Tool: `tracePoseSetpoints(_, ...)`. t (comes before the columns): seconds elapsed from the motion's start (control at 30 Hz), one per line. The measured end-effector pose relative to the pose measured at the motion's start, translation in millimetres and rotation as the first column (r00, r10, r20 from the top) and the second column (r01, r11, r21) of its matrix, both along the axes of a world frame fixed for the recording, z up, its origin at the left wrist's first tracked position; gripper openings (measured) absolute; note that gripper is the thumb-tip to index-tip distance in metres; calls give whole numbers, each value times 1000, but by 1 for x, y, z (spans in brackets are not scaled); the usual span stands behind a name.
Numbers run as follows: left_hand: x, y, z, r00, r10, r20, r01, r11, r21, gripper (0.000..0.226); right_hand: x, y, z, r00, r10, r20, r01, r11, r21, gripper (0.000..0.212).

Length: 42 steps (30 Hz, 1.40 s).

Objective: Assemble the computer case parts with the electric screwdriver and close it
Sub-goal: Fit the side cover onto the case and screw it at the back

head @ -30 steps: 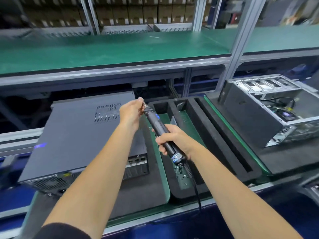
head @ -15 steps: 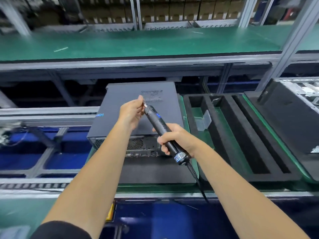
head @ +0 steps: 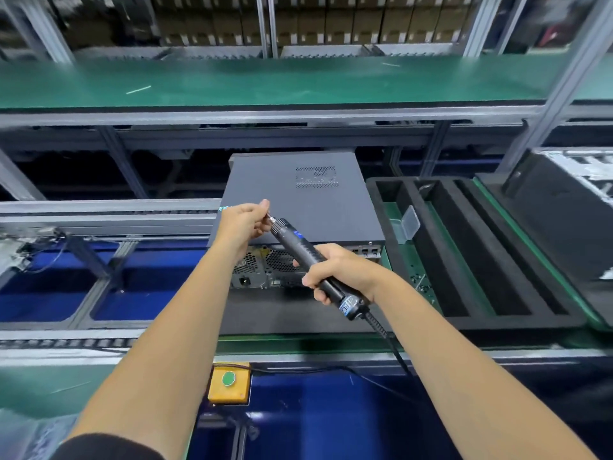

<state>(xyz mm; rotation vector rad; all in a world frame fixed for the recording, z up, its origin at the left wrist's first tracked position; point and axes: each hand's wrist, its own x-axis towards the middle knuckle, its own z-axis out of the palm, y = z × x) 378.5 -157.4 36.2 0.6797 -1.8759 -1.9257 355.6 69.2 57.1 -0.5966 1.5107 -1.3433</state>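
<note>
Now — right grip [head: 335, 277] wraps the electric screwdriver [head: 305, 254]; left grip [head: 243, 224] pinches its bit tip, as before. Closed computer case [head: 298, 200] has slid to the surface's centre — likely screw loading.

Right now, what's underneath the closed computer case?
The computer case lies on a dark foam pad over a green tray. The case hides the pad beneath it; its inside is hidden too.

One closed computer case [head: 298, 197]; one electric screwdriver [head: 308, 257]; one foam tray [head: 464, 247]; one green button [head: 228, 379]; two hands.
</note>
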Motion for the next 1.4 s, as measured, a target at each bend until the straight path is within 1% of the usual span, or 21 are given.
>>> tracePoseSetpoints(0.07, 10, -17, 1, 999, -49, 18, 50, 997, -53, 27, 11, -10, 0, 1000, -17, -6, 18, 1000, 17, 28)
tracePoseSetpoints(0.17, 25, -40, 3, 989, -133, 57, 138, 987, -88, 24, 29, -27, -3, 999, -46, -11, 47, 998, 33, 39)
tracePoseSetpoints(0.27, 35, -59, 5, 970, -222, 103, 232, 968, -99, 23, 44, -40, -10, 998, -55, 0, 55, 998, 33, 40)
tracePoseSetpoints(0.4, 41, -66, 7, 952, -277, 130, 289, 953, -88, 20, 58, -48, -17, 996, -92, 0, 92, 995, 35, 40)
tracePoseSetpoints(0.67, 44, -55, 1, 946, -259, 196, 269, 963, -21, 26, 72, -48, -28, 990, -142, 3, 142, 989, 27, 40)
tracePoseSetpoints(0.77, 42, -50, -3, 941, -258, 217, 269, 963, -20, 24, 72, -46, -34, 988, -151, -15, 152, 987, 48, 37)
tracePoseSetpoints(0.87, 39, -43, -3, 934, -250, 254, 261, 965, -8, 22, 74, -42, -42, 986, -164, -16, 164, 986, 24, 33)
tracePoseSetpoints(0.93, 37, -40, -4, 943, -222, 246, 219, 975, 38, 23, 74, -40, -44, 984, -175, -15, 175, 984, 4, 32)
tracePoseSetpoints(1.0, 36, -36, -4, 951, -207, 228, 184, 976, 120, 24, 73, -39, -45, 982, -185, -23, 185, 983, -4, 32)
tracePoseSetpoints(1.1, 38, -32, -5, 951, -219, 217, 174, 962, 210, 24, 72, -39, -45, 982, -186, -20, 186, 983, -7, 34)
tracePoseSetpoints(1.17, 40, -33, -5, 942, -253, 220, 201, 952, 231, 25, 72, -38, -45, 984, -178, -10, 178, 984, -8, 34)
tracePoseSetpoints(1.3, 45, -38, -2, 914, -316, 254, 269, 941, 204, 23, 71, -36, -46, 988, -155, -25, 156, 988, 8, 33)
tracePoseSetpoints(1.4, 47, -34, -4, 939, -268, 213, 206, 939, 276, 22, 73, -39, -48, 984, -172, -41, 173, 985, 0, 34)
